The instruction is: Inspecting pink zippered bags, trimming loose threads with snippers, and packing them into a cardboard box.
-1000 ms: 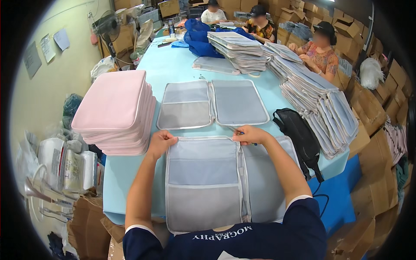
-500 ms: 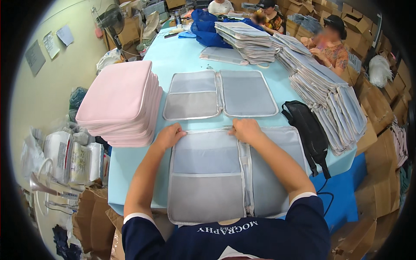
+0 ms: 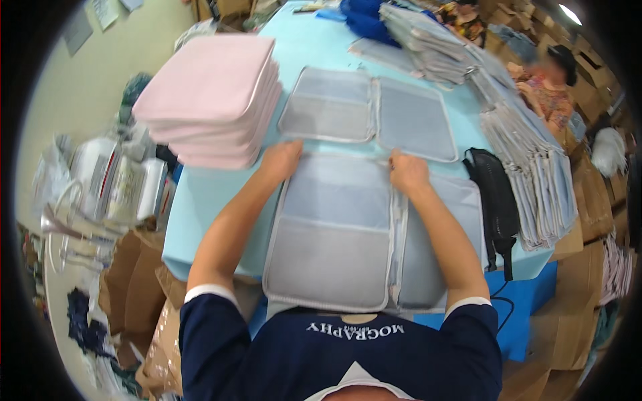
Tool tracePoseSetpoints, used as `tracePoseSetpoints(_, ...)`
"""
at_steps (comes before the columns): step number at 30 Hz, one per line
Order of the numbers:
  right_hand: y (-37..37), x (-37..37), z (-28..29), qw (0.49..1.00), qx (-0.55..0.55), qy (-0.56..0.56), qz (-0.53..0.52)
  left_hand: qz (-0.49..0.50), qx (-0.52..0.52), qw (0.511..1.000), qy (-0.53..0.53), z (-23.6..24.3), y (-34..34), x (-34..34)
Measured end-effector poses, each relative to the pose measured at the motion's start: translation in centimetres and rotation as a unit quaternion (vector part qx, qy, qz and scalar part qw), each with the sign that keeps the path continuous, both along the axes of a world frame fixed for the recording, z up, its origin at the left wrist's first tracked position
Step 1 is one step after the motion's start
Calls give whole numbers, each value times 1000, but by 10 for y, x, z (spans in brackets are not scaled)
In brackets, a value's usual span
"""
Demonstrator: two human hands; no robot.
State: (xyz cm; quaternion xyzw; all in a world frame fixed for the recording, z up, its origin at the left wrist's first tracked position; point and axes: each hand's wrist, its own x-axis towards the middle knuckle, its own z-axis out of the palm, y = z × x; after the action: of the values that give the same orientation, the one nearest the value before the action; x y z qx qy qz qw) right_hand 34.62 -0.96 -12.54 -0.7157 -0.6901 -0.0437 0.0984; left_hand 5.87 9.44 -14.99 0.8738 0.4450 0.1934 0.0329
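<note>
A grey fabric case point(image 3: 331, 254) lies opened out like a book in front of me, its near edge close against my shirt. The left panel has a pocket seam across it and pale piping round the rim. My left hand point(image 3: 282, 159) pinches that panel's far left corner. At its far right corner, beside the spine, my right hand point(image 3: 409, 172) grips the edge with closed fingers. My right forearm covers part of the right panel. Just beyond my hands, a second opened grey case point(image 3: 414, 120) rests flat on the light-blue table point(image 3: 207, 214).
Pink padded cases point(image 3: 207, 77) are stacked at the left. On the right lies a black pouch point(image 3: 496, 200) with straps, next to a long leaning row of grey cases point(image 3: 528, 167). Farther back are another grey pile point(image 3: 428, 43), blue fabric point(image 3: 364, 20) and a seated person point(image 3: 552, 90).
The view has tilted, so the table and everything on it sit higher in the picture. Both hands keep hold of the same far corners of the near case's left panel.
</note>
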Motion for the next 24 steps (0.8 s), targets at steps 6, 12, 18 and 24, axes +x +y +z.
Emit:
tracePoseSetpoints(6,9,2,-25,996,58,62,-17,47,75,978,-188,20,-51,-24)
tracePoseSetpoints(12,3,6,-31,989,118,85,-42,225,-228,918,-233,22,-215,-100)
tracePoseSetpoints(18,25,-5,-32,986,139,89,-9,176,-499,515,-674,-17,-283,-96)
tracePoseSetpoints(24,25,0,-38,988,121,95,-13,51,-450,448,-771,15,-271,-74)
